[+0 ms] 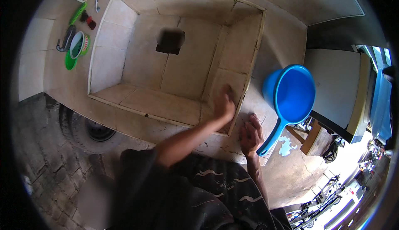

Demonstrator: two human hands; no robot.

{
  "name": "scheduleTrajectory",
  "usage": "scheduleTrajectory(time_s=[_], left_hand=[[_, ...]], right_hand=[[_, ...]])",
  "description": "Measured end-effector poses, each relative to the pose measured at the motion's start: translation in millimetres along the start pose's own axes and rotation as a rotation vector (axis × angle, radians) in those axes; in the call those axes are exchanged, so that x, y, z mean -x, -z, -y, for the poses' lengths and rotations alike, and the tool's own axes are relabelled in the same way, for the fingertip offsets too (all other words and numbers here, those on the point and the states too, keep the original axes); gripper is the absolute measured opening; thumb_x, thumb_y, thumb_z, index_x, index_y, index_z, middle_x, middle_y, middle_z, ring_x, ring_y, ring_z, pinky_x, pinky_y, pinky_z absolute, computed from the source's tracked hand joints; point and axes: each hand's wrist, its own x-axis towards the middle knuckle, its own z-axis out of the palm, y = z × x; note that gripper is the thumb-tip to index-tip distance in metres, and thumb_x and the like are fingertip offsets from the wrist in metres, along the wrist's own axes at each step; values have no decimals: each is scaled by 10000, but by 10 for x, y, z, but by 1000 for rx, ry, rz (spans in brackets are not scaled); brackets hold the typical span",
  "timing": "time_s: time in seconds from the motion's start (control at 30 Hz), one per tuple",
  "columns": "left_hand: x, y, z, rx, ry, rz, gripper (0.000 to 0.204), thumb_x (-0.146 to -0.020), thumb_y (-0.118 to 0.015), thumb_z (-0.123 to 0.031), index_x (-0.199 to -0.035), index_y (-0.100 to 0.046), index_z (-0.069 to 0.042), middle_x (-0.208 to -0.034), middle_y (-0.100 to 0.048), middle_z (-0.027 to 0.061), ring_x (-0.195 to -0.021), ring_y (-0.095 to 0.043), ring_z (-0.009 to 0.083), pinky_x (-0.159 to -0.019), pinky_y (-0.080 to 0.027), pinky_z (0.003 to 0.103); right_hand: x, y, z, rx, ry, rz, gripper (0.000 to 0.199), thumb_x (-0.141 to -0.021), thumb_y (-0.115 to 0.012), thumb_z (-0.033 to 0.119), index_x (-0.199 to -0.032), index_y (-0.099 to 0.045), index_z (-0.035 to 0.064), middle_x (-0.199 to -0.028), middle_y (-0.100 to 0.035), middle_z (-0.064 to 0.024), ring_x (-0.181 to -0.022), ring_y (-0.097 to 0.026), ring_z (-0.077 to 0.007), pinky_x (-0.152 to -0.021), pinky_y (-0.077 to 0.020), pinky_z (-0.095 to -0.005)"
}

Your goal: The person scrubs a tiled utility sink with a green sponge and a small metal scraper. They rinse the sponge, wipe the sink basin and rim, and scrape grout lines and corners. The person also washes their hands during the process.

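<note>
My left hand reaches into a tiled basin and is against or close to its right wall, near the front right corner. Its fingers are smeared by motion, so their grip does not show. My right hand lies on the tiled ledge just outside that corner, fingers stretched out and holding nothing. Beside it, on the right, a blue plastic water dipper rests on the ledge. The dipper's handle points toward me and ends close to my right wrist.
On the left ledge are a round tub with a green lid, a grey bent tap-like piece, a red brush, a green brush and a toothbrush. A tyre stands below. A pale cabinet is at right.
</note>
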Motion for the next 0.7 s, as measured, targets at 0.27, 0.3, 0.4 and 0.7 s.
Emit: scheduleTrajectory(time_s=[0.27, 0.3, 0.4, 0.7], left_hand=[[-265, 62, -78, -29, 56, 92, 318, -931, -386, -212, -1143, -528, -22, -915, -628, 217, -836, -614, 390, -710, -488, 444], [-290, 79, -116, -18, 100, 89, 303, -927, -391, -195, -1132, -531, -22, -902, -625, 219, -834, -610, 397, -683, -492, 440], [-111, 136, -295, -95, -115, 17, 277, -921, -404, -177, -1104, -542, -21, -891, -620, 223, -840, -600, 408, -633, -500, 434], [-202, 110, 194, -128, 74, 131, 249, -874, -465, -109, -1090, -560, -28, -955, -617, 234, -912, -597, 388, -753, -474, 443]], right_hand=[[25, 27, 5, 27, -89, 42, 222, -745, -658, -15, -954, -587, 8, -1129, -579, -193, -1067, -566, -357, -893, -484, -408], [24, 20, -8, 1, -52, 35, 229, -743, -654, -29, -957, -582, 4, -1138, -567, -201, -1081, -552, -371, -901, -475, -423], [32, 14, -22, -34, -74, 54, 243, -737, -650, -53, -962, -572, -7, -1149, -545, -218, -1106, -525, -400, -918, -455, -454], [36, -30, -24, 3, -21, -28, 171, -762, -635, -18, -929, -600, -9, -1113, -591, -189, -1054, -574, -356, -899, -480, -410]])
